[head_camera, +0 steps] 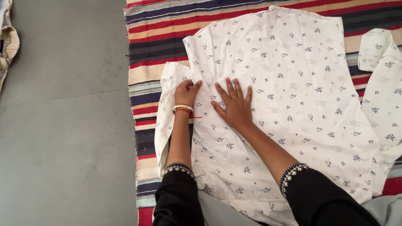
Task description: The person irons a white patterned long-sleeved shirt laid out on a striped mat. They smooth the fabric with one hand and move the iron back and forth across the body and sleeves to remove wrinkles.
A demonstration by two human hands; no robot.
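Head view, looking down. White printed shirt [293, 92], scattered with small dark leaf motifs, spread flat across the centre and right of the frame on a striped rug [167, 25] of red, tan, navy and black bands. Left hand [186, 93], centre left, curled with fingertips pinching a fold of cloth where the near sleeve [164, 121] joins the body; bangles and a red thread [184, 109] at that wrist. Right hand [234, 104] just beside it, open, palm down, fingers fanned, pressing the fabric flat and gripping nothing. Black cuffs with white embroidery at both forearms, lower centre.

Handling, as a judgement: thin, light woven cloth, soft and limp, with no stiffness of its own; not fragile, not slippery on the coarse rug, yet quick to wrinkle and to drag when pulled from one point. Best taken at seams, the shoulder line, the sleeve edge or the hem, with a flat palm as anchor.

Edges and room: near sleeve lying down the left margin of the rug, its outer edge close to the rug's frayed border. Far sleeve [383, 83] angled away at the upper right, partly cut by the frame. Hem toward the lower edge, meeting grey cloth [217, 213] there. Grey floor [63, 125] filling the left third of the frame, with a bundle of fabric [7, 42] at the upper left, well apart.
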